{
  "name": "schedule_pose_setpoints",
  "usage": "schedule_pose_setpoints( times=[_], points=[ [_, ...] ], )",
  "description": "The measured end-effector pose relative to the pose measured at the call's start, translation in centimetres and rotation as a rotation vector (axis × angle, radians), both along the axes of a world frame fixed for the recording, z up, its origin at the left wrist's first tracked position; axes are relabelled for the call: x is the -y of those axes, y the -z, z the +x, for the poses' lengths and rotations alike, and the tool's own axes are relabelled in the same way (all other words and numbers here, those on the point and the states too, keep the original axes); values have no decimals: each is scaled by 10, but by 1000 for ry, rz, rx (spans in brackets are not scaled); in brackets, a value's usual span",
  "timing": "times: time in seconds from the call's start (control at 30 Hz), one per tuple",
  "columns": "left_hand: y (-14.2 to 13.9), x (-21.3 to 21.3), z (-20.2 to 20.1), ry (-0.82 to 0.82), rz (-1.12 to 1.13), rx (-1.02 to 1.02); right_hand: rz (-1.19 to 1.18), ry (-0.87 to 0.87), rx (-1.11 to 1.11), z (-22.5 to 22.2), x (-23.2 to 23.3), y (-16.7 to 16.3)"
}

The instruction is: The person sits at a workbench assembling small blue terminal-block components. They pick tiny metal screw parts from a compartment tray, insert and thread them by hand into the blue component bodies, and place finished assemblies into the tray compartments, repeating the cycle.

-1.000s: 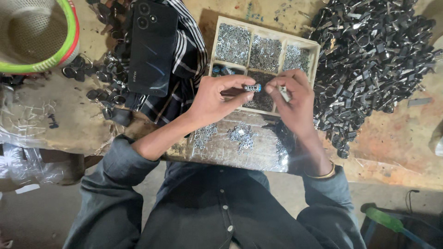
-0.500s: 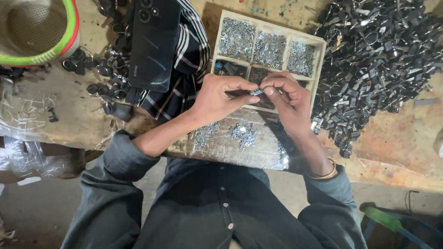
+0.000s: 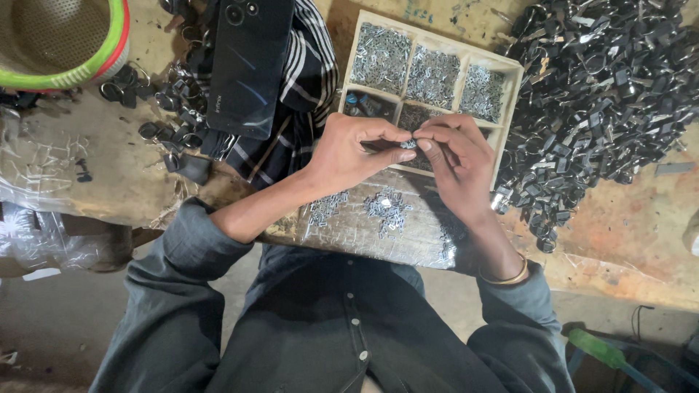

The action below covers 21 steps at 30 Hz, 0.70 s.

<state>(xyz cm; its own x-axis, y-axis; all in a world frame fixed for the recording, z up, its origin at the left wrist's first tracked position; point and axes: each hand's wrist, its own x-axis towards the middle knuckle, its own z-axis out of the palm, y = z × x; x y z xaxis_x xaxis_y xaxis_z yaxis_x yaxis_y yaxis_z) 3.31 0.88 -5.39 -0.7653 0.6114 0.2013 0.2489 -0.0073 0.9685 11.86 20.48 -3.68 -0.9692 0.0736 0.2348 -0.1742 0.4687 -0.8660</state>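
Our left hand (image 3: 357, 154) and right hand (image 3: 455, 164) both pinch one small metal piece (image 3: 408, 144), perhaps joining parts, directly above the divided tray (image 3: 510, 94) for easy picking.

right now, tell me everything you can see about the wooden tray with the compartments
The wooden tray is a shallow, pale box split by thin dividers into compartments. The three far ones hold heaps of small silvery metal pieces; the near ones look darker and are partly hidden by the left hand and right hand, which pinch a small metal part above it. It lies flat on the workbench, beside a pile of dark parts.
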Motion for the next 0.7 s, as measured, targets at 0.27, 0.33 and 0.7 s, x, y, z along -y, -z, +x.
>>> schedule_pose_setpoints(
  times=[0.27, 0.33, 0.7],
  points=[
    [-3, 1, 1, -1, -26, -7, 46, -19, -96, 1, 4, 6],
    [-3, 1, 0, -4, -23, -9, 111, -29, -124, 1, 2, 8],
    [0, 0, -1, 6, -26, 2, -363, -49, 121, 2, -6, 11]
  ],
)
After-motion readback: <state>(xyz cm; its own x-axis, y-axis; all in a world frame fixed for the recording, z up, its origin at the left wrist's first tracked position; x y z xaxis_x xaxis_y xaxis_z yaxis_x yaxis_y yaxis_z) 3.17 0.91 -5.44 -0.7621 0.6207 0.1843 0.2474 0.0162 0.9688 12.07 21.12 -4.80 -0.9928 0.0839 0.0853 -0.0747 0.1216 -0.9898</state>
